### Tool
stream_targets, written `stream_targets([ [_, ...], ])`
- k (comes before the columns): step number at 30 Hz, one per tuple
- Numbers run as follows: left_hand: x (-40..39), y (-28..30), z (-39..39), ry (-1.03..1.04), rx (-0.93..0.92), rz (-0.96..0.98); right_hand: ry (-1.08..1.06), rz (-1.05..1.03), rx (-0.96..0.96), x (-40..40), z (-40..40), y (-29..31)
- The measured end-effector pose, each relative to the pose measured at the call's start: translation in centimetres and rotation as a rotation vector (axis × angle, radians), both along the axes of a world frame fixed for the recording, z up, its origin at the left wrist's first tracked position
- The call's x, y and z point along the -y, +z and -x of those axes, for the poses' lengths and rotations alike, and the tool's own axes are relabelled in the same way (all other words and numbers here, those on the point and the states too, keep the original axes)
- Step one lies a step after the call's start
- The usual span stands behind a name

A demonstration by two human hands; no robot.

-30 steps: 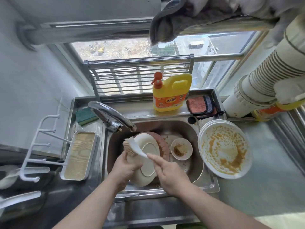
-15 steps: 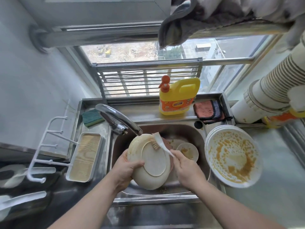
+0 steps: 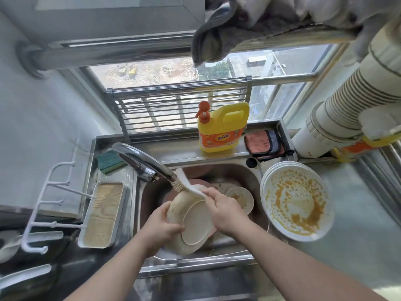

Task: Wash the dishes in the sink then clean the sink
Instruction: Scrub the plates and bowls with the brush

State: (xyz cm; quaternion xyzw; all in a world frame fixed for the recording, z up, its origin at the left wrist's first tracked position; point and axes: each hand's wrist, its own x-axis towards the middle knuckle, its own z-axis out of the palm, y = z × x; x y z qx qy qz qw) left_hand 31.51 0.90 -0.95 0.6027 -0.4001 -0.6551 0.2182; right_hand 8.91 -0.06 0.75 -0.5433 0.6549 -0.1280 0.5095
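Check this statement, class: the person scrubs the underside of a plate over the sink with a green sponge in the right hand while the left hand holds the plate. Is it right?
Not quite. The head view shows the right hand holding a white-handled brush, not a sponge; the green sponge lies unused beside the tap. The left hand does hold the plate over the sink.

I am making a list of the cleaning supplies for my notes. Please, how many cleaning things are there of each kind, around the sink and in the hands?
Dish brush, held by the right hand: 1
Yellow detergent bottle: 1
Green sponge: 1
Pink cloth: 1
Total: 4
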Motion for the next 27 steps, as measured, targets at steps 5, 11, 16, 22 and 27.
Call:
stream_targets([
  [5,-0.6,0.1,-0.3,0.13,-0.068,-0.014,-0.219,-0.109,-0.044,-0.6,4.0,-3.0],
  [11,0.9,-0.5,0.0,0.607,-0.223,-0.116,-0.267,-0.212,-0.017,-6.2,5.1,-6.0],
  [16,1.3,-0.2,1.9,0.62,-0.179,-0.111,-0.467,-0.173,0.015,-9.9,4.4,-6.8],
  [22,0.1,2.2,5.5,0.267,0.093,0.129,-0.465,-0.053,0.052,-7.6,5.5,-3.3],
  [27,-1.7,2.4,9.0,-0.173,0.373,0.551,-0.511,0.117,0.114,-6.3,7.6,0.7],
])
